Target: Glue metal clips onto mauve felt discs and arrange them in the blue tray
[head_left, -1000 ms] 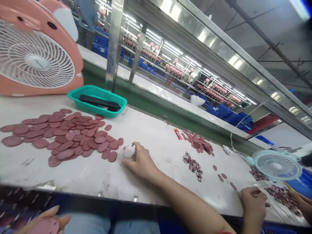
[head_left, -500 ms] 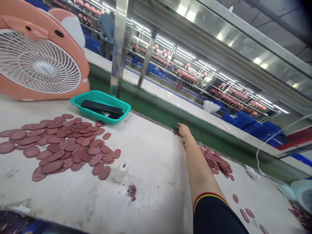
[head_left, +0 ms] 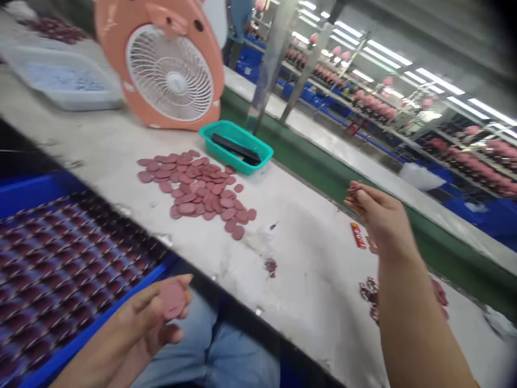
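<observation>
Between the thumb and fingers of my left hand [head_left: 149, 318] is a flat dusty-pink oval piece [head_left: 173, 299], held at the table's near edge. Above the far side of the table, my right hand [head_left: 374, 207] is closed in a pinch; whatever it holds is too small and blurred to name. A loose pile of similar oval pieces [head_left: 202, 188] lies on the white table [head_left: 307, 269]. Near that pile stands a small translucent bottle [head_left: 260, 237] with a dark tip. Below my right hand are a red and yellow packet [head_left: 357, 236] and some small shiny pieces [head_left: 368, 291].
An orange animal-shaped fan [head_left: 177, 81] stands behind the pile, next to a green basket [head_left: 238, 161] holding black items. At left are a white tray [head_left: 89, 99] and a blue crate [head_left: 24, 202] with rows of dark red pieces. A metal post [head_left: 270, 64] rises beyond the basket.
The view has swung left and down. My left hand has come into view holding an oval piece. My right hand, earlier reaching to the table's far edge, is now raised and closed.
</observation>
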The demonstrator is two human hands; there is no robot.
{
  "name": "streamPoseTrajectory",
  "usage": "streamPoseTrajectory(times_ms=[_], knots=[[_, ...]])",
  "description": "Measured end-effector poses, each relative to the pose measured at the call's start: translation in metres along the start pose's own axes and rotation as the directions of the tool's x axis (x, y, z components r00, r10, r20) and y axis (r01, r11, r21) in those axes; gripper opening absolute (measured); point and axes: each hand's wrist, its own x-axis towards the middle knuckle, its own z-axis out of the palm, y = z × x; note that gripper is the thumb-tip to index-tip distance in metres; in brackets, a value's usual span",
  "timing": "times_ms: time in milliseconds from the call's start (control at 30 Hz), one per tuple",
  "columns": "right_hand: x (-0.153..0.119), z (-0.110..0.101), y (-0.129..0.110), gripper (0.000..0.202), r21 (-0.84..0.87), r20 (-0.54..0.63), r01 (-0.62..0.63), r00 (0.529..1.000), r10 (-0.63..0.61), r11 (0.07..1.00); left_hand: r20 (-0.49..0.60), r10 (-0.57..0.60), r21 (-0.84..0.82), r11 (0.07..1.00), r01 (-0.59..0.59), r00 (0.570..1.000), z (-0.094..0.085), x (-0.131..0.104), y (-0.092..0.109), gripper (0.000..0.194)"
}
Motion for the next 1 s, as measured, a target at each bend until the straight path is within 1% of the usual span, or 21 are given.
streamPoseTrajectory(times_ms=[33,67,100,133,167,200,233,267,300,333,367,433,533,600,700,833,1000], knots=[[-0.025,0.007,-0.016,0.033,0.053,0.055,0.011,0.998,-0.014,0.999,-0.033,0.018,-0.017,1.0,-0.018,0.999,0.002,-0.007,0.001,0.046],[-0.052,0.015,-0.032,0.035,0.091,0.12,0.017,0.992,-0.028,0.996,-0.032,0.032,-0.033,0.999,-0.033,0.999,0.004,-0.013,0.001,0.046],[-0.081,0.023,-0.046,0.033,0.133,0.18,0.034,0.982,-0.057,0.991,-0.014,0.04,-0.048,0.998,-0.04,0.999,0.005,-0.017,0.003,0.045],[-0.109,0.033,-0.059,0.024,0.179,0.276,0.058,0.955,-0.106,0.982,0.02,0.035,-0.059,0.998,-0.033,0.999,0.005,-0.02,0.003,0.044],[-0.137,0.044,-0.07,0.012,0.219,0.378,0.071,0.913,-0.152,0.973,0.055,0.022,-0.069,0.997,-0.018,0.998,0.003,-0.022,0.004,0.043],[-0.163,0.056,-0.078,0.007,0.256,0.481,0.056,0.859,-0.177,0.965,0.092,0.001,-0.076,0.997,0.006,0.996,0.0,-0.023,0.003,0.043],[-0.186,0.068,-0.085,0.01,0.281,0.537,0.013,0.827,-0.168,0.96,0.126,-0.02,-0.083,0.996,0.031,0.992,-0.005,-0.024,0.003,0.044],[-0.206,0.079,-0.089,0.014,0.296,0.603,-0.025,0.78,-0.166,0.955,0.155,-0.035,-0.09,0.995,0.049,0.987,-0.01,-0.024,0.001,0.044],[-0.221,0.09,-0.092,0.017,0.314,0.633,-0.044,0.754,-0.175,0.948,0.182,-0.042,-0.096,0.994,0.06,0.982,-0.014,-0.025,0.0,0.044],[-0.233,0.099,-0.093,0.019,0.332,0.648,-0.051,0.737,-0.189,0.942,0.209,-0.04,-0.101,0.993,0.062,0.977,-0.019,-0.025,-0.001,0.044],[-0.241,0.106,-0.094,0.02,0.35,0.652,-0.044,0.729,-0.21,0.936,0.236,-0.033,-0.101,0.993,0.058,0.971,-0.022,-0.025,-0.002,0.042],[-0.25,0.116,-0.095,0.02,0.369,0.634,-0.001,0.732,-0.25,0.93,0.29,-0.022,-0.082,0.995,0.048,0.957,-0.026,-0.026,-0.002,0.034],[-0.254,0.119,-0.099,0.019,0.346,0.612,0.075,0.737,-0.286,0.935,0.36,-0.023,-0.053,0.998,0.045,0.933,-0.027,-0.028,-0.001,0.032],[-0.254,0.119,-0.102,0.017,0.332,0.604,0.124,0.733,-0.312,0.935,0.356,-0.029,-0.049,0.998,0.049,0.934,-0.026,-0.03,-0.001,0.03],[-0.256,0.119,-0.106,0.014,0.321,0.599,0.181,0.721,-0.347,0.93,0.32,-0.04,-0.045,0.997,0.058,0.947,-0.026,-0.032,-0.002,0.03],[-0.256,0.12,-0.107,0.013,0.294,0.598,0.252,0.704,-0.383,0.922,0.32,-0.035,-0.048,0.997,0.053,0.947,-0.028,-0.032,-0.005,0.035],[-0.253,0.12,-0.109,0.016,0.277,0.607,0.298,0.683,-0.407,0.913,0.289,-0.036,-0.035,0.998,0.048,0.957,-0.029,-0.031,-0.004,0.037]])
